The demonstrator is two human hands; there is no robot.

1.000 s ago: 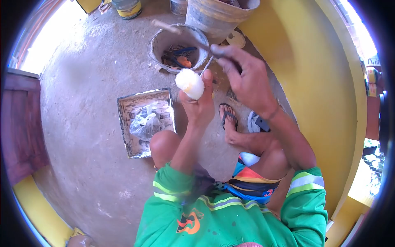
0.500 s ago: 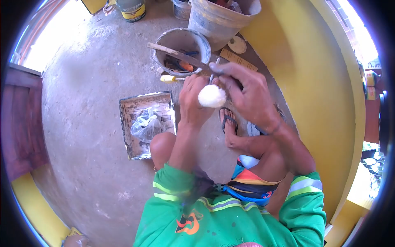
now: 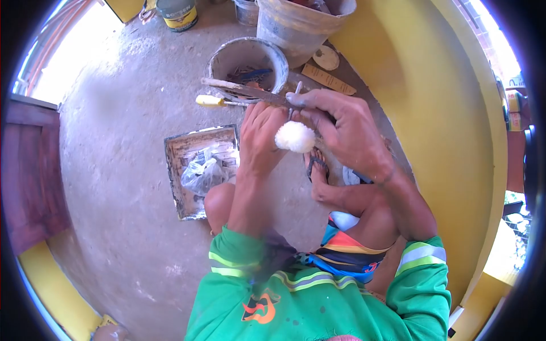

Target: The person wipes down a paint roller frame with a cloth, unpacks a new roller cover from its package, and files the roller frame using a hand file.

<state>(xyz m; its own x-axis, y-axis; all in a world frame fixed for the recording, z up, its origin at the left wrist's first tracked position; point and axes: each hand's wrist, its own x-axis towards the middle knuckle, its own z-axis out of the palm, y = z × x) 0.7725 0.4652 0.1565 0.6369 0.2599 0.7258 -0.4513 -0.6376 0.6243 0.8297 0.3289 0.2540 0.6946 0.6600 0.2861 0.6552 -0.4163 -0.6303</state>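
Observation:
My left hand [image 3: 263,136] is closed around a small paint roller frame with a yellow handle [image 3: 210,101] that sticks out to the left. The white fluffy roller head [image 3: 295,137] hangs just right of its fingers, between my two hands. A thin metal rod rises above the roller head. In a pinch, my right hand [image 3: 347,128] grips one end of a long, flat, brownish stick [image 3: 244,90]. The stick crosses over my left fingers and lies against the rod, its far end pointing left in front of the bucket.
A grey bucket [image 3: 250,51] with tools stands just beyond my hands, and a larger bucket [image 3: 301,28] is behind it. A paint tray [image 3: 173,170] holds a plastic bag [image 3: 203,175]. The yellow wall [image 3: 449,142] rises on the right.
The roller head has turned and moved right and down from where it stood above my left thumb. My left hand has rolled over, and the yellow handle now shows at the left.

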